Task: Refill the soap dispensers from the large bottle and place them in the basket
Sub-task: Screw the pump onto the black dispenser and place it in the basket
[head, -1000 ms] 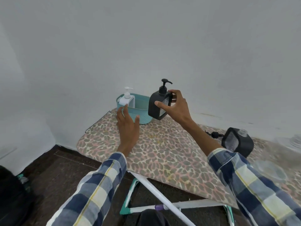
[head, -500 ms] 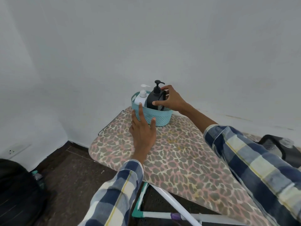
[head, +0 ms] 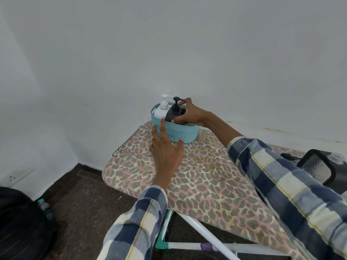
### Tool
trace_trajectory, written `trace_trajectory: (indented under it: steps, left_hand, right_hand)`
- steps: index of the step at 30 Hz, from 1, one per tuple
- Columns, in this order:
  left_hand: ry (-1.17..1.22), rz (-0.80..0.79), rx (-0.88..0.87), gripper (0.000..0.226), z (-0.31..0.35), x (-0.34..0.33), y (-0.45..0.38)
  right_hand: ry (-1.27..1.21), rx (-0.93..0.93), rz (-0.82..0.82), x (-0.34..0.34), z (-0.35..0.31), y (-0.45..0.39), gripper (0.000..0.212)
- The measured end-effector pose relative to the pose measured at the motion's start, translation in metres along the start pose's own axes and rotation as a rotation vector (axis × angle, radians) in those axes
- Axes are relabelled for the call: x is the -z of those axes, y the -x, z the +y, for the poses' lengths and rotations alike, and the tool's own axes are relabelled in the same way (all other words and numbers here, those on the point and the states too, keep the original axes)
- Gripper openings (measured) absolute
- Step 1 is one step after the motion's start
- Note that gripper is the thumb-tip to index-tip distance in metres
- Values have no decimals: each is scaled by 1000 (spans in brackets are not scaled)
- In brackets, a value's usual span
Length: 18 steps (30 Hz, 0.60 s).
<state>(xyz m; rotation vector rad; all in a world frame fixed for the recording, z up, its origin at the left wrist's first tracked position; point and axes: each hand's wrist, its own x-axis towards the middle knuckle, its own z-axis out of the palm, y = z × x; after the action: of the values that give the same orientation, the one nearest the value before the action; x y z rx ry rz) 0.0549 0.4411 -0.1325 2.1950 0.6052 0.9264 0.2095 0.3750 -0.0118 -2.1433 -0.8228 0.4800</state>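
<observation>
A teal basket (head: 185,133) stands at the far narrow end of the leopard-print ironing board (head: 204,177). Inside it a white pump dispenser (head: 161,110) stands upright on the left. Beside it sits a black pump dispenser (head: 173,113), with my right hand (head: 189,114) closed around its right side, inside the basket. My left hand (head: 166,149) lies flat on the board, fingers spread, fingertips touching the basket's front wall. A large dark bottle (head: 319,167) with a handle lies at the right edge, partly hidden by my right sleeve.
White walls close behind and left of the board. A wire iron rest (head: 125,140) juts from the board's far left end. On the dark floor at the lower left stand a black bag (head: 20,228) and a small water bottle (head: 45,208). The board's white legs (head: 206,239) show below.
My right hand carried the black dispenser left from above the board and lowered it into the basket beside the white one. My left hand stayed against the basket's front.
</observation>
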Motion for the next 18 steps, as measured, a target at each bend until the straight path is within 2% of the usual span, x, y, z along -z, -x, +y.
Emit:
trace_trajectory:
  steps: [2,8,13,18]
  left_hand:
    - [0,5,-5,104,0,1,0]
    - [-15,0,-23,107,-2,1,0]
    - [-47,-10,-24,110,0,2,0]
    - [-83,-20,-16,112,4,6,2]
  right_hand:
    - [9,-13,56,-3,-1,2,107]
    - [64,26,61,-6,2,0,114]
    - [192,77,126,-11,-5,10,100]
    - [254,146,278,-12,-5,40,81]
